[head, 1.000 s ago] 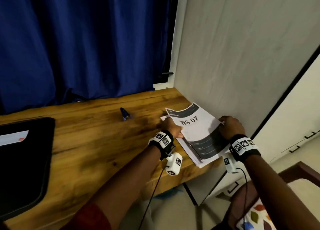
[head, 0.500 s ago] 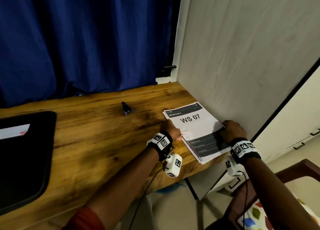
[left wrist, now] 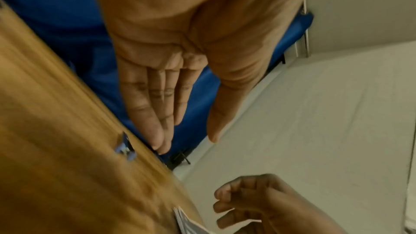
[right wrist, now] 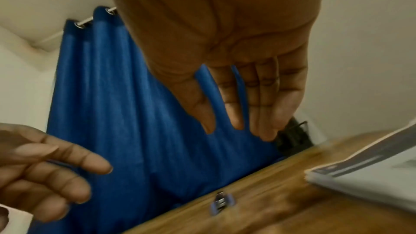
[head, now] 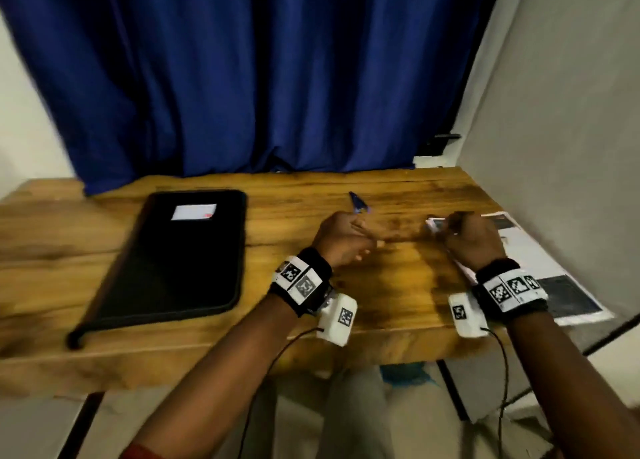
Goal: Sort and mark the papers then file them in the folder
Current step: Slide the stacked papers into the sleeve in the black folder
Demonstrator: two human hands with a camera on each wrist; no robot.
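A stack of printed papers (head: pixel 568 296) lies flat at the table's right end, against the wall. My right hand (head: pixel 453 230) hovers over the stack's near-left corner; in the right wrist view its fingers (right wrist: pixel 268 113) are straight and hold nothing, with the stack (right wrist: pixel 371 172) below them. My left hand (head: pixel 360 237) is in the air left of the stack, fingers loose and empty, also straight in the left wrist view (left wrist: pixel 186 143). A small blue binder clip (head: pixel 358 204) sits just beyond it. A shut black folder (head: pixel 166 251) with a white label lies at the left.
The wooden table (head: pixel 398 303) has bare wood between the folder and the papers. A blue curtain (head: pixel 259 78) hangs behind it and a pale wall (head: pixel 571 129) closes the right side. The table's front edge is close below my wrists.
Both hands have come off the paper stack, which now lies squared on the table. My left hand moved left, near the clip. The head view swung left and shows the whole folder.
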